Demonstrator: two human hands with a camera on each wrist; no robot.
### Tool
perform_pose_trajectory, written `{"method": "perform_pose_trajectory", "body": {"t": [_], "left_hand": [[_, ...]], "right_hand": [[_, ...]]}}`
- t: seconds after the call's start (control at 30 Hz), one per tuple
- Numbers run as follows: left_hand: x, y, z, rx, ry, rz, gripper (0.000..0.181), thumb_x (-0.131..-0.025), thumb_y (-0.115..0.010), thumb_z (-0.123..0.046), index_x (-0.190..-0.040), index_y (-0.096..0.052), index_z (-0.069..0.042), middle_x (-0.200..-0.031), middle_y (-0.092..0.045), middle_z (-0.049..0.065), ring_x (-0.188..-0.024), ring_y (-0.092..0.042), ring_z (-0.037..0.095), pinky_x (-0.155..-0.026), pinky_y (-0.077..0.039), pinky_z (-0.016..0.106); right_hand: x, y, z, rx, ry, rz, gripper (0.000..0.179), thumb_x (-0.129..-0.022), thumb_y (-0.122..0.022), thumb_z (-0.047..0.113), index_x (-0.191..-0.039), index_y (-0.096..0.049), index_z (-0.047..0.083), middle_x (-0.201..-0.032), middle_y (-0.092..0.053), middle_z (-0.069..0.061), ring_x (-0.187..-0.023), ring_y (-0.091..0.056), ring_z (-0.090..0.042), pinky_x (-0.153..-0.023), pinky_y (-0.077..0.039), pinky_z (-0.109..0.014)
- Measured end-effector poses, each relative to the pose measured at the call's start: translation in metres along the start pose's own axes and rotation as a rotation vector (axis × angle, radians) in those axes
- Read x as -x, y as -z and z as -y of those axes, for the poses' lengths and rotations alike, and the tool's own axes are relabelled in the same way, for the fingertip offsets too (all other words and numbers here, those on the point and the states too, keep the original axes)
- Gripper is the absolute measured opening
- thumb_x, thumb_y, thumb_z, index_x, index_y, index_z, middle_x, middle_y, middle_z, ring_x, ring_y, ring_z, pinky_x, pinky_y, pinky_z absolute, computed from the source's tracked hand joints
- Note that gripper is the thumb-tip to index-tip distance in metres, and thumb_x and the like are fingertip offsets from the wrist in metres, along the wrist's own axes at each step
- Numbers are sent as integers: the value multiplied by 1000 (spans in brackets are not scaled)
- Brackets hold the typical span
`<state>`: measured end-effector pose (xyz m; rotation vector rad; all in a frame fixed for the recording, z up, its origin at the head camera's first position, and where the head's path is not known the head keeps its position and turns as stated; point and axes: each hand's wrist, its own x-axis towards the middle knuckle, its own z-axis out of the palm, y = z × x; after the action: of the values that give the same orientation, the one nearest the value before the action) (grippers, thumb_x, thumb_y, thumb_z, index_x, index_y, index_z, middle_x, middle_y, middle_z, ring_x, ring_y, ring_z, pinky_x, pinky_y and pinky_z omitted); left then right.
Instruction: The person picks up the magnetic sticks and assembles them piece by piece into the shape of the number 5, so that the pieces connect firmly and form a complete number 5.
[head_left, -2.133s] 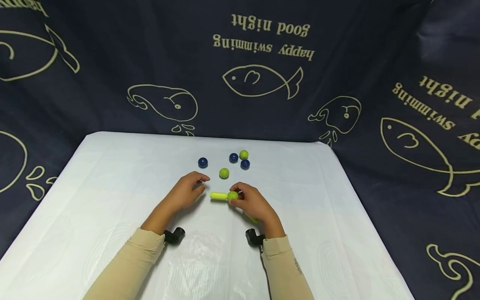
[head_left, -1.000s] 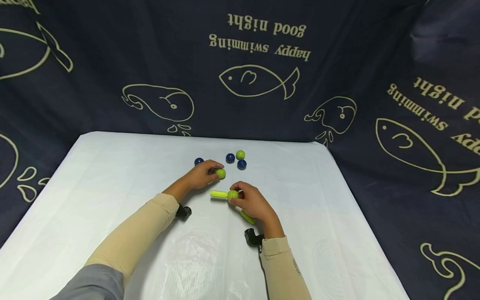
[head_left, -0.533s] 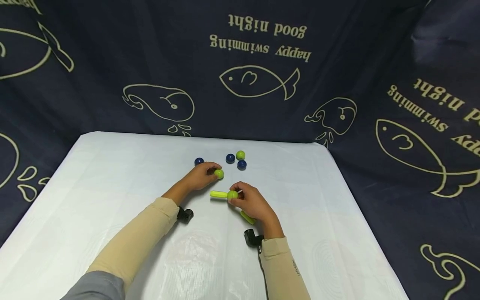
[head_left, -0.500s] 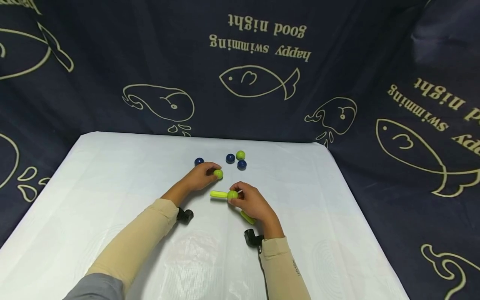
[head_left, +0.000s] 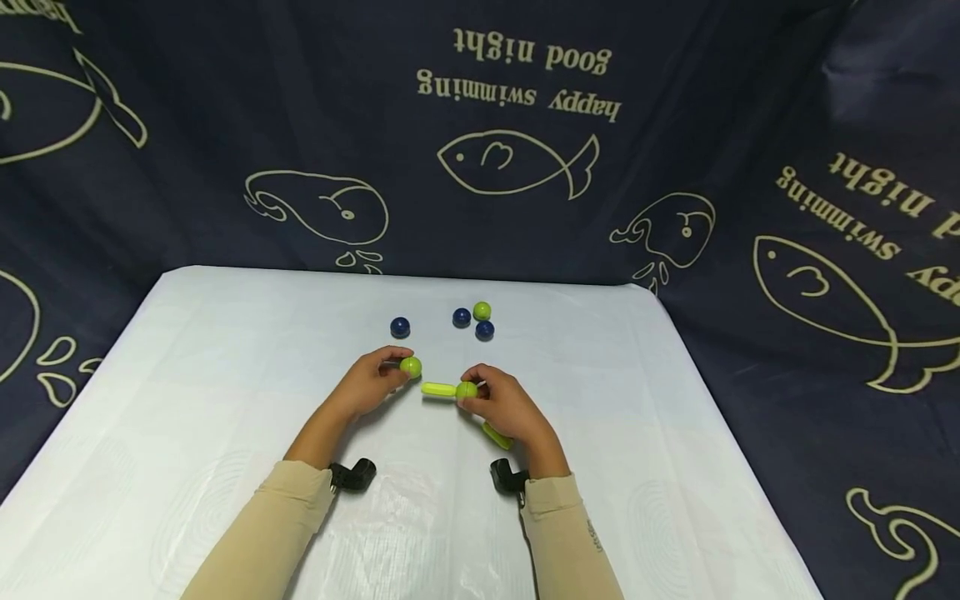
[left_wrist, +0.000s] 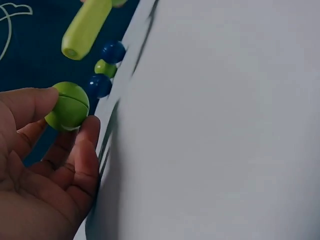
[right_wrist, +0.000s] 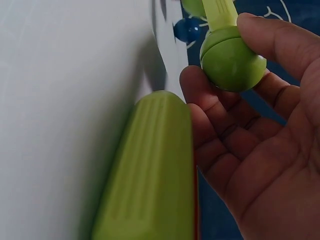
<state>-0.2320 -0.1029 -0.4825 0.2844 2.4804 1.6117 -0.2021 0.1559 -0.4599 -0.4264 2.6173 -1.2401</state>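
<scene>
My left hand [head_left: 365,383] pinches a green ball [head_left: 410,367] between thumb and fingers. In the left wrist view a groove runs around this green ball [left_wrist: 70,106]. Beside it, my right hand [head_left: 510,407] holds a second green ball [head_left: 467,390], with a yellow-green rod [head_left: 438,389] joined to it and pointing left toward the first ball. A gap separates the rod's free end from the left hand's ball. Below the right hand lies another yellow-green rod [head_left: 497,436], large and close in the right wrist view, its red edge partly showing.
Farther back on the white-covered table [head_left: 585,350] are a lone blue ball [head_left: 401,327] and a cluster: a blue ball [head_left: 461,317], a green ball [head_left: 482,311] and another blue ball [head_left: 485,331]. A dark fish-print cloth [head_left: 525,225] hangs behind the table.
My left hand reached forward to the green ball, took hold of it and brought it back and left, near the rod. My right hand stays in place with its ball and rod.
</scene>
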Motion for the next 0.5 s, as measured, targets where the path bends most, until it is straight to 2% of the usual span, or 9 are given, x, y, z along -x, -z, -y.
{"method": "perform_pose_trajectory", "body": {"t": [0.1, 0.27, 0.4, 0.5], "left_hand": [[13, -1, 2, 7, 0, -11, 38, -95, -63, -7, -133, -59, -4, -126, -62, 16, -108, -62, 29, -85, -52, 36], [30, -4, 2, 34, -6, -8, 38, -95, -64, -9, -132, -59, -4, -121, -63, 14, -98, -61, 23, -82, -50, 34], [36, -6, 7, 92, -26, -8, 38, -94, -65, -5, -131, -58, -1, -111, -64, 13, -90, -58, 21, -77, -49, 29], [38, -7, 12, 100, -47, -23, 38, -94, -65, -5, -131, -59, -1, -108, -63, 12, -89, -56, 20, -75, -48, 26]], "right_hand": [[0, -1, 0, 3, -6, 1, 30, -93, -71, 19, -121, -63, 12, -108, -62, 1, -93, -58, -15, -81, -50, -36], [0, -2, 1, 5, 6, 10, 30, -93, -71, 19, -121, -63, 12, -107, -62, 1, -92, -58, -15, -81, -50, -35], [0, -3, 2, 4, 11, 11, 28, -93, -71, 19, -119, -63, 13, -106, -62, 1, -91, -58, -15, -81, -49, -36], [0, -5, 2, 1, 12, 11, 27, -93, -71, 18, -119, -63, 12, -105, -62, 1, -91, -58, -16, -81, -49, -36]]}}
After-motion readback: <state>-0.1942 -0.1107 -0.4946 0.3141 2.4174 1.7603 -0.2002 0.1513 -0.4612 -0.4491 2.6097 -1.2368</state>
